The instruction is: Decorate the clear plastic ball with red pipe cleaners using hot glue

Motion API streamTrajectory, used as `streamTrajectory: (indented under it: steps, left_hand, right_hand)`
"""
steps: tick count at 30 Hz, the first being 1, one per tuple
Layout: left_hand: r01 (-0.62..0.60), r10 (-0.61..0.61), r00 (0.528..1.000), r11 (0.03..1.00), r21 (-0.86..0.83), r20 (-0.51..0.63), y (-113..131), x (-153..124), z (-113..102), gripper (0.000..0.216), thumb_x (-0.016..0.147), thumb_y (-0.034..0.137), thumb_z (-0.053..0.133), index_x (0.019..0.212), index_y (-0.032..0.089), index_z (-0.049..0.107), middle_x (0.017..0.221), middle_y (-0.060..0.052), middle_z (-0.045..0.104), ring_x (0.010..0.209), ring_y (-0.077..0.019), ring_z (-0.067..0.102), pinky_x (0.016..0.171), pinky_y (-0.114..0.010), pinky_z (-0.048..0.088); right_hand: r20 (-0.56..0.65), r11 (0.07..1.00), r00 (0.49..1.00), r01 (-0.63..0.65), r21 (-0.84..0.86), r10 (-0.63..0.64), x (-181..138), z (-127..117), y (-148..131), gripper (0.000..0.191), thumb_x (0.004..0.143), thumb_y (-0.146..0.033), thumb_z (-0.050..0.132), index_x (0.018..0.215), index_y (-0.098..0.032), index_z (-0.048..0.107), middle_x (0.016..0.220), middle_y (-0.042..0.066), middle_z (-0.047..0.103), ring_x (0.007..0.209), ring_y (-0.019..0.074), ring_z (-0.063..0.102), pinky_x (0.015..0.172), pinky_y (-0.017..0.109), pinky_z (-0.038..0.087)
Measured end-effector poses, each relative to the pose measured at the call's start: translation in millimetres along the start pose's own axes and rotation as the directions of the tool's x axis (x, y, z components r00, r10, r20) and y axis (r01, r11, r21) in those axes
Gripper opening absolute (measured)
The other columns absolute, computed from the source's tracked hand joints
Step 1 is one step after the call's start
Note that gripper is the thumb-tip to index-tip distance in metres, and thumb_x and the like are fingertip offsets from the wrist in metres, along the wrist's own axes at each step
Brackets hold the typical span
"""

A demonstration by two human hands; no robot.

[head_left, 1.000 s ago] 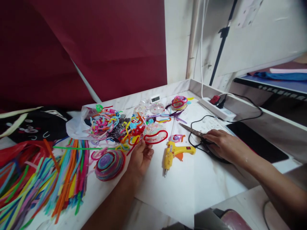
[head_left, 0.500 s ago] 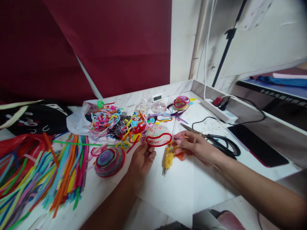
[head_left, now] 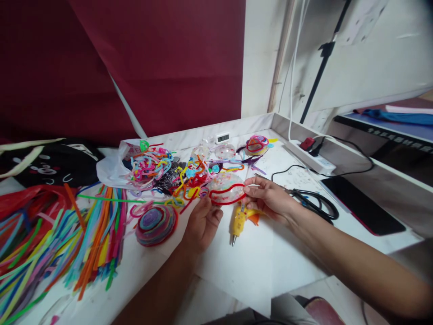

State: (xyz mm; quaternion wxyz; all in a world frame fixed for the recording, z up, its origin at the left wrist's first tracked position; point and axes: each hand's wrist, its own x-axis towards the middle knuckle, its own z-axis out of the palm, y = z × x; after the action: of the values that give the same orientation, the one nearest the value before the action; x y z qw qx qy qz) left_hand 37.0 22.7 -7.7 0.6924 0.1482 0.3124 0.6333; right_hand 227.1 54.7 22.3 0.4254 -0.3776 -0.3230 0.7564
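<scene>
Between my hands is a clear plastic dome (head_left: 223, 182) with a red pipe cleaner (head_left: 227, 203) looped along its rim. My left hand (head_left: 204, 224) is closed on the dome's left edge. On the right edge, the thumb and fingers of my right hand (head_left: 270, 197) pinch the rim by the pipe cleaner. A yellow glue gun (head_left: 238, 221) lies just below, nozzle toward me, with an orange piece (head_left: 253, 218) beside it. Left of my left hand sits a dome wrapped in coloured pipe cleaners (head_left: 156, 224). Scissors (head_left: 316, 201) lie behind my right wrist, their blades partly hidden.
Bundled pipe cleaners (head_left: 98, 239) spread at the left, near a black bag (head_left: 50, 164). A pile of cut scraps (head_left: 152, 167) lies behind. Toward the back are a small digital clock (head_left: 223, 137) and another wrapped ball (head_left: 257, 144). A power strip (head_left: 313, 158) and phone (head_left: 361, 205) lie right.
My right hand has moved left and up to the dome's right edge and now grips it; before, it was apart from the dome. The view has shifted slightly.
</scene>
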Motion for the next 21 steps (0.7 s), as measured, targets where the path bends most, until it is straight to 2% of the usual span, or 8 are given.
streamTrajectory:
  steps: [6,12,15,18,21]
  left_hand:
    - [0.007,-0.009,0.998,1.000,-0.025,-0.068,1.1,-2.5,2.7,0.017,0.074,0.004,0.071,0.085,0.016,0.065,0.076,0.002,0.068,0.061,-0.0067,0.062,0.052,-0.015,0.050]
    - [-0.021,0.021,1.000,1.000,-0.005,0.014,4.4,-4.1,3.6,0.040,0.071,0.006,0.075,0.107,0.021,0.064,0.088,0.003,0.070,0.063,-0.0061,0.064,0.052,-0.013,0.051]
    - [-0.042,0.042,0.999,0.999,0.011,-0.004,5.4,-3.6,4.5,0.043,0.071,0.008,0.076,0.110,0.022,0.064,0.086,0.003,0.071,0.064,-0.0073,0.066,0.052,-0.013,0.053]
    - [-0.057,0.058,0.998,0.998,0.020,-0.028,6.2,-3.2,5.6,0.036,0.075,0.005,0.072,0.107,0.020,0.065,0.086,0.002,0.072,0.065,-0.0070,0.067,0.056,-0.014,0.056]
    - [-0.078,0.079,0.996,0.997,0.012,-0.042,7.5,-2.9,5.9,0.030,0.077,0.002,0.068,0.102,0.018,0.067,0.085,0.001,0.074,0.064,-0.0068,0.068,0.058,-0.016,0.058]
  right_hand:
    - [-0.026,0.998,0.999,-0.040,0.050,0.041,-0.2,1.5,-2.5,0.023,0.078,-0.001,0.061,0.091,-0.018,0.053,0.059,0.000,0.066,0.051,0.0112,0.064,0.047,0.017,0.055]
    - [-0.010,0.994,0.996,-0.090,0.068,0.091,1.6,1.3,-4.9,0.022,0.082,0.002,0.055,0.092,-0.017,0.052,0.059,0.000,0.065,0.051,0.0114,0.065,0.046,0.017,0.054]
    - [-0.012,0.994,0.995,-0.098,0.051,0.099,4.0,0.3,-3.1,0.022,0.081,0.001,0.057,0.091,-0.018,0.052,0.059,-0.001,0.064,0.050,0.0111,0.065,0.044,0.016,0.052]
    - [-0.006,0.995,0.996,-0.087,-0.057,0.087,3.7,-2.8,-3.8,0.018,0.080,-0.008,0.064,0.088,-0.018,0.052,0.059,0.000,0.065,0.051,0.0115,0.064,0.042,0.015,0.048]
    - [-0.013,0.959,1.000,0.001,-0.283,-0.005,-2.9,-12.1,-11.5,0.018,0.080,-0.025,0.070,0.087,-0.018,0.055,0.070,0.003,0.068,0.056,0.0121,0.064,0.043,0.017,0.047]
